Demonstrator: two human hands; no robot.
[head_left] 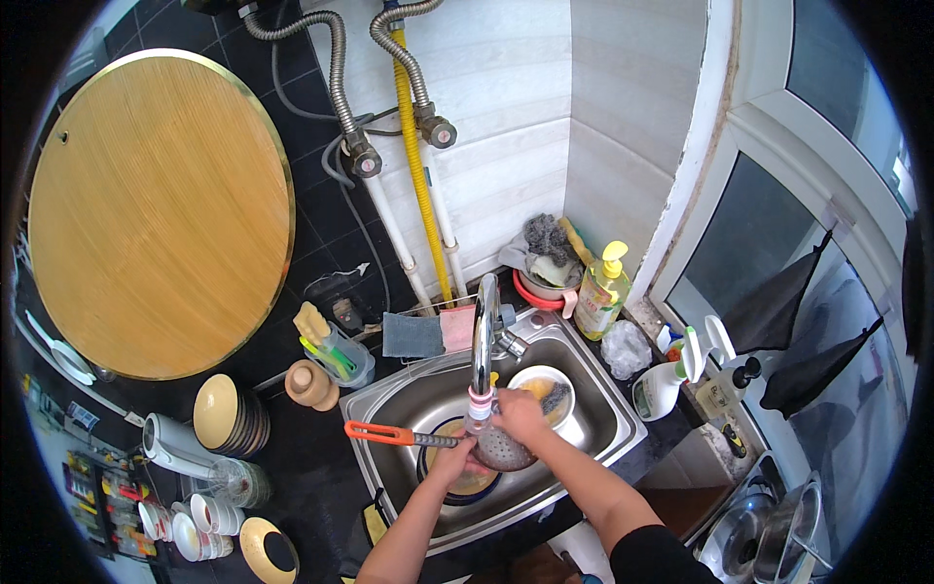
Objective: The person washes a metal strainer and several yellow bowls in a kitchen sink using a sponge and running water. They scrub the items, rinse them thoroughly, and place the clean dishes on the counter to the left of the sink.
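1. A kitchen, seemingly a household one.
2. A steel sink (413, 401) set into a black worktop (302, 467), with a curved tap (483, 336) above a strainer (503, 451).
3. Stacked bowls (222, 414) and a wooden board (161, 214) on the left.
4. Metal pots (790, 516) at lower right.

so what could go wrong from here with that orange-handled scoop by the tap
The perforated scoop could slip from the left hand and strike the blue-rimmed dish below it in the sink. Its orange handle reaches toward the sink's left rim, so a turn might knock it there. I can't make out whether the tap is running; if so, water could spray off the curved, holed head.
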